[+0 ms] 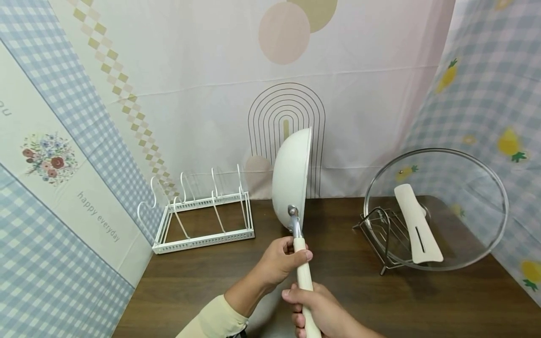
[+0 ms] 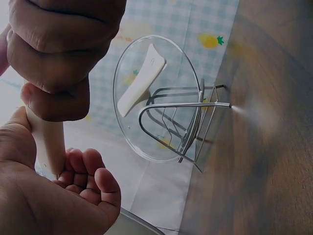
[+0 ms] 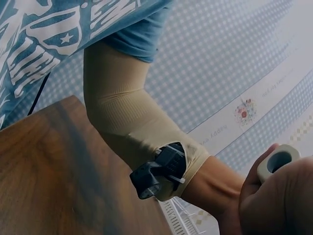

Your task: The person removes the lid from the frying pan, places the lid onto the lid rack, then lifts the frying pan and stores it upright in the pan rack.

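Observation:
In the head view a white wok (image 1: 290,176) is held up on its side above the table, its open face turned right. Its cream handle (image 1: 305,277) points down toward me. My left hand (image 1: 281,263) holds the handle near the metal joint, thumb across it; the left wrist view shows that hand's curled fingers (image 2: 90,178) beside the handle. Lower down, my right hand (image 1: 319,307) grips the handle, its fingers (image 2: 58,73) wrapped round it. The handle's hollow end (image 3: 279,159) sticks out past the right hand in the right wrist view. The wok's inside is hidden.
A white wire rack (image 1: 203,239) with upright loops stands at the left on the brown table (image 1: 338,291). At the right, a dark metal stand (image 1: 382,234) props a glass lid (image 1: 505,211) with a long cream handle (image 1: 416,225). Patterned cloths hang around.

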The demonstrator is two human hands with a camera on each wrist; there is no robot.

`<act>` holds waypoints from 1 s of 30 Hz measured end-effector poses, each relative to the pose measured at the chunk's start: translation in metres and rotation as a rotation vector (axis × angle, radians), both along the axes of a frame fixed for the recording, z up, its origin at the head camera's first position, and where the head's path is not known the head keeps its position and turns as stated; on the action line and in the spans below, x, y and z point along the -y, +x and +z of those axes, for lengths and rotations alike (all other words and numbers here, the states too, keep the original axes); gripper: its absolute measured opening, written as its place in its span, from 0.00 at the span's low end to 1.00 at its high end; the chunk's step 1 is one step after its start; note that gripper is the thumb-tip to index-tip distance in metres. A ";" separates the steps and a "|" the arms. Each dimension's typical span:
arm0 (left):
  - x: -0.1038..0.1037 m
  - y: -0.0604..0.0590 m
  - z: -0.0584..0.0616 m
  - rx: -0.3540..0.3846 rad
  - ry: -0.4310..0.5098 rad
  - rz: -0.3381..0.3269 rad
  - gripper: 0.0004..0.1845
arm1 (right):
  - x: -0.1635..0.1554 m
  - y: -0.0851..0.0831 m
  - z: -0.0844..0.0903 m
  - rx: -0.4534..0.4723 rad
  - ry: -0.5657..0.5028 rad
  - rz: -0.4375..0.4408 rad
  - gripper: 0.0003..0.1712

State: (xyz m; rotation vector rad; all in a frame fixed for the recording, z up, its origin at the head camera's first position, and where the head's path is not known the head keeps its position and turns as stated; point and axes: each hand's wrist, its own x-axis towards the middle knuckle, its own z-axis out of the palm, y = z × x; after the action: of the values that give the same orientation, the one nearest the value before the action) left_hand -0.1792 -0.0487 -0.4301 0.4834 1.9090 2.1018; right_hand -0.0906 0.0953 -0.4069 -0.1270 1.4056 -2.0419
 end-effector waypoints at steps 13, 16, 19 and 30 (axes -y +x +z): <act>0.002 -0.001 -0.002 -0.002 -0.019 0.002 0.14 | 0.006 0.001 -0.003 0.015 -0.030 -0.034 0.10; 0.002 -0.001 0.000 -0.019 -0.018 -0.002 0.14 | 0.007 0.001 -0.004 0.042 -0.050 -0.063 0.10; 0.002 0.000 0.001 -0.024 -0.013 -0.012 0.14 | 0.006 0.001 -0.004 0.063 -0.061 -0.080 0.10; 0.001 -0.001 -0.004 -0.028 -0.028 0.014 0.13 | 0.005 0.001 -0.002 -0.028 0.035 -0.016 0.10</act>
State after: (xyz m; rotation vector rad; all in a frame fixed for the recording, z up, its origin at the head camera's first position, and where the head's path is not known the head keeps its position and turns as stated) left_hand -0.1799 -0.0497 -0.4343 0.4969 1.9603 2.0842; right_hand -0.0900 0.0904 -0.4085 -0.1308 1.4636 -2.0341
